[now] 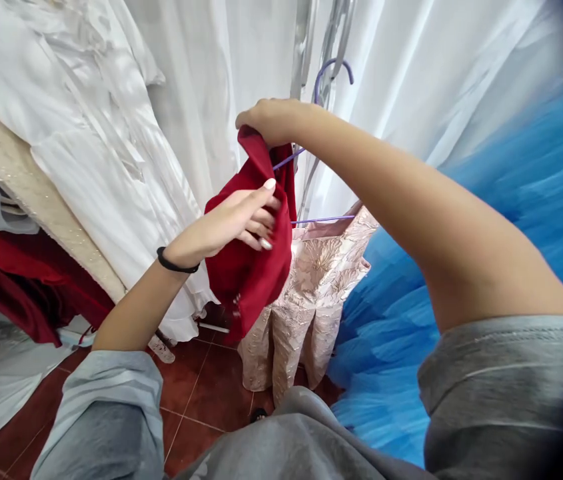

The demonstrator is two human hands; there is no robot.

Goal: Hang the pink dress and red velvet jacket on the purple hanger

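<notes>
A dark red garment (248, 280) hangs bunched in front of me, and its exact kind is hard to make out. At its upper edge, my right hand (268, 121) is closed on the fabric, with most of its fingertips turned out of sight. My left hand (236, 223) lies against the front of the red cloth, fingers apart and slightly blurred. Behind the cloth is a purple hanger (317, 87), its hook near a metal rack and its arm partly covered by the red fabric. Just below hangs a pale pink embossed garment (314, 267).
White dresses (101, 133) hang on the left beside a beige sparkly one (21, 167) and dark red clothes (31, 280). A big blue tulle skirt (511, 220) fills the right. White curtains (261, 53) are behind, and red tiles (206, 380) cover the floor.
</notes>
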